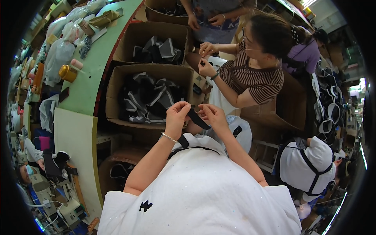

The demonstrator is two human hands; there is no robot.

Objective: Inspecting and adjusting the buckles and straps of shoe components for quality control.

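Observation:
A short black strip [199, 120], which looks like fabric, slants down between my two hands. My left hand [177, 116] is closed, pinching the strip's upper end between thumb and forefinger. On the other side my right hand [214, 116] has its thumb and fingers drawn together at the strip's edge. Just beyond my hands stands an open cardboard box [150, 70] filled with black and grey fabric pieces [147, 96] with pale edging. A light plastic bag [243, 137] lies by my right forearm.
A second box [125, 37] of similar pieces stands farther off. On the left runs a green table [92, 64] with a yellow jar [67, 73] and bags. A co-worker in a striped shirt [254, 78] sits ahead right, handling something small; another person stands beyond. At right sits someone in white [299, 166].

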